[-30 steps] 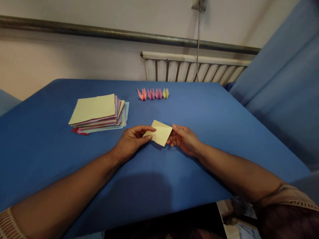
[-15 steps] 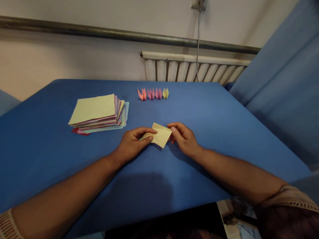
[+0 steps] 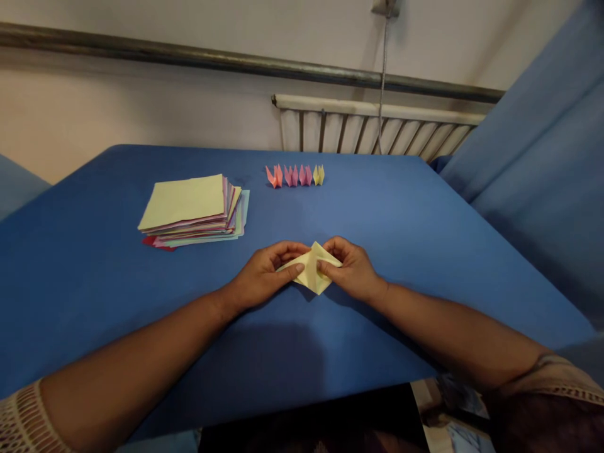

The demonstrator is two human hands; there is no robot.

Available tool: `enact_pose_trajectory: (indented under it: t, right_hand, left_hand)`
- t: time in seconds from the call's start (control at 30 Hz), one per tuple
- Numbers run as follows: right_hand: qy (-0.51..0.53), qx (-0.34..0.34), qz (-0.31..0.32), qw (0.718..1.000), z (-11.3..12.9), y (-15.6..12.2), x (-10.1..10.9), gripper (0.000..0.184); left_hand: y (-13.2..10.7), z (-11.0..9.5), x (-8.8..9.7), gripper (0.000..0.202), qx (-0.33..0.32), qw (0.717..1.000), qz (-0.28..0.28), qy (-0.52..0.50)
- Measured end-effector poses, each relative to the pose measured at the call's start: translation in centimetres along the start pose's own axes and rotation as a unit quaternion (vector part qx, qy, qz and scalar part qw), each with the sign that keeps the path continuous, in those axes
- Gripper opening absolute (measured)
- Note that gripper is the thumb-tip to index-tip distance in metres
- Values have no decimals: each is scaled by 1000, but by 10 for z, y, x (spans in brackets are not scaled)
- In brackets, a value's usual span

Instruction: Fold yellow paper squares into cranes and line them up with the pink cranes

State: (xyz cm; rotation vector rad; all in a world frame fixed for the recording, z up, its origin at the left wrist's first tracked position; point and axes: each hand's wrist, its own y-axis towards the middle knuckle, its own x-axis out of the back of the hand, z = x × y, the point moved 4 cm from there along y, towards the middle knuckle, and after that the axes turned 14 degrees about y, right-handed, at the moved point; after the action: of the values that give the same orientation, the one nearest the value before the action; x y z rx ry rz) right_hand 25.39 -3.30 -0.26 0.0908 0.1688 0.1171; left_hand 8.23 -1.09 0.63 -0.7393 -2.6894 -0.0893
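Note:
A folded sheet of yellow origami paper (image 3: 312, 267) is held between my two hands, over the middle of the blue table. Its centre stands up in a crease, with one corner pointing away from me and one towards me. My left hand (image 3: 267, 272) pinches its left side, thumb on top and fingers behind. On the right side, my right hand (image 3: 352, 267) grips it with the thumb pressed onto the near face beside the crease. The fingertips behind the paper are partly hidden.
A thick stack of coloured paper (image 3: 189, 202), yellow on top, lies at the left. Small folded paper figures (image 3: 291, 176) in orange, pink and yellow stand in a row at the back of the blue table (image 3: 401, 207). A blue curtain (image 3: 533, 151) hangs at the right.
My right hand has gone from the paper's right corner to its middle, thumb now on the near face. The paper has turned and opened into a raised, creased shape.

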Motion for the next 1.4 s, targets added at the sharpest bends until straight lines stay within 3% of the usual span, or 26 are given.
enact_pose_trajectory:
  t: [0.2, 0.33, 0.4, 0.53, 0.7, 0.87, 0.97, 1.17, 1.4]
  right_hand:
    - [-82, 26, -33, 996, -4, -2, 1, 21]
    - [-133, 54, -20, 990, 0, -5, -1, 16]
    - [-126, 50, -11, 991, -1, -5, -2, 11]
    - [-102, 30, -16, 994, -8, 0, 0, 13]
    - [-116, 28, -25, 992, -9, 1, 0, 11]
    - [-106, 57, -16, 993, -6, 1, 0, 15]
    - [-85, 44, -20, 995, -12, 3, 3, 16]
    - [-70, 34, 35, 996, -14, -1, -4, 22]
    - [-19, 8, 24, 1000, -17, 4, -1, 21]
  left_hand:
    - [-8, -16, -8, 41, -50, 991, 9, 126]
    - [-13, -23, -16, 46, -43, 974, -44, 220]
    - [-14, -24, -17, 39, -25, 969, -74, 236]
    - [-12, -21, -14, 18, 2, 965, -90, 244]
    - [-12, -23, -14, 25, 2, 956, -100, 277]
    - [-8, -18, -10, 4, 8, 963, -108, 247]
    - [-6, -13, -4, 5, 20, 968, -118, 221]
    - [-6, -14, -5, 12, 17, 963, -130, 237]
    - [-6, -12, 0, 15, -3, 959, -166, 230]
